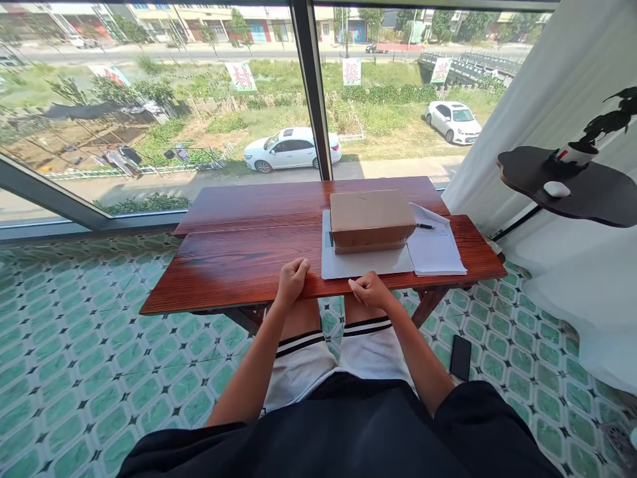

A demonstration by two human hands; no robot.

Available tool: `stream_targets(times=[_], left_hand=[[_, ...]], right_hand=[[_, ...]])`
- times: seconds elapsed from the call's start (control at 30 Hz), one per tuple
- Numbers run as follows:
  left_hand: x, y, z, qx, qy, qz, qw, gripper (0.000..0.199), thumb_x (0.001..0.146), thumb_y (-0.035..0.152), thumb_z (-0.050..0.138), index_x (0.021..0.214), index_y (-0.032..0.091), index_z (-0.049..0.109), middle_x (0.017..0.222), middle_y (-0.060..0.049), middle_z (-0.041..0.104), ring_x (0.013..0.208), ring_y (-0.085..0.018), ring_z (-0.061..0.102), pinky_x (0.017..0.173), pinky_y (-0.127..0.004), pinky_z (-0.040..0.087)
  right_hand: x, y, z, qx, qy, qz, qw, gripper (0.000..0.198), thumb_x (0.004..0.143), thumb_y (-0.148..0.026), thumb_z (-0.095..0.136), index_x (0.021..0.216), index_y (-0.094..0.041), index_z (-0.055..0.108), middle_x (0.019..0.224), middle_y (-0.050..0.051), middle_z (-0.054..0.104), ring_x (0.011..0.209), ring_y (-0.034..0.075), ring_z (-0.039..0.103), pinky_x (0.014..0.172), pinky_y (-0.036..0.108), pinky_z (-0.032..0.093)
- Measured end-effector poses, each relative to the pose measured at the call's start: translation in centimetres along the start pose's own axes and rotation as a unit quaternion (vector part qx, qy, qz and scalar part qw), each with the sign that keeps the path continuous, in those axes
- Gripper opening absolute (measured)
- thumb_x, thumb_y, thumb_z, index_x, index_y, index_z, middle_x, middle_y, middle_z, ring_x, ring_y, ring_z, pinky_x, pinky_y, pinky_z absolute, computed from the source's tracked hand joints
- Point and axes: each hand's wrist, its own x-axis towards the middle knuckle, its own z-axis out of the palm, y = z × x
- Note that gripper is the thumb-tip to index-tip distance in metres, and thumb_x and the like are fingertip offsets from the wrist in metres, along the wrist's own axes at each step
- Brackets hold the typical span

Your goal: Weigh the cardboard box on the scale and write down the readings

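At the near edge of the reddish wooden table (239, 265), my left hand (292, 281) rests as a closed fist, with nothing showing in it. My right hand (369, 291), also curled closed, lies at the same edge, just below a flat silver laptop (365, 265), and I see nothing in its fingers. A brown cardboard box (371, 219) sits on top of the laptop, hiding much of it. To the right of the box are sheets of paper (438, 251) with writing, and a black pen (424, 226) lies on them.
A black phone (460, 357) lies on the green tiled floor at the right. A dark side stand (597, 192) holds a potted plant (577, 153) and a white mouse-shaped object (556, 190). White curtains (547, 279) hang beside the large window behind the table.
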Motion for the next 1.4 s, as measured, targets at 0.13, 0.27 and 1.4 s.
stream_targets(times=[0.13,0.27,1.4], left_hand=[[-0.2,0.2,0.1,0.028,-0.015,0.017,0.999,0.038,0.086,0.043,0.045,0.058,0.022,0.029,0.057,0.004,0.027,0.057,-0.011,0.029,0.059,-0.029,0.023],[-0.3,0.3,0.1,0.036,-0.011,0.026,0.999,0.038,0.086,0.043,0.044,0.058,0.022,0.028,0.057,0.004,0.027,0.057,-0.011,0.03,0.059,-0.029,0.023],[5.0,7.8,5.6,-0.11,-0.013,-0.024,0.994,0.083,0.093,0.065,0.04,0.159,0.025,0.011,0.167,-0.012,0.017,0.152,-0.027,0.025,0.123,-0.044,0.024]], right_hand=[[0.1,-0.1,-0.1,0.01,-0.006,0.004,1.0,0.059,0.095,-0.039,0.043,0.042,-0.015,0.043,0.041,-0.001,0.044,0.042,0.007,0.039,0.053,0.023,0.033],[0.1,-0.6,-0.2,0.009,-0.002,0.013,1.0,0.057,0.094,-0.039,0.043,0.042,-0.015,0.044,0.04,0.0,0.043,0.042,0.007,0.038,0.052,0.023,0.031],[2.2,-2.1,-10.2,0.019,0.425,0.065,0.903,0.077,0.093,-0.061,0.036,0.156,-0.018,0.025,0.161,0.012,0.026,0.151,0.021,0.023,0.126,0.044,0.017]])
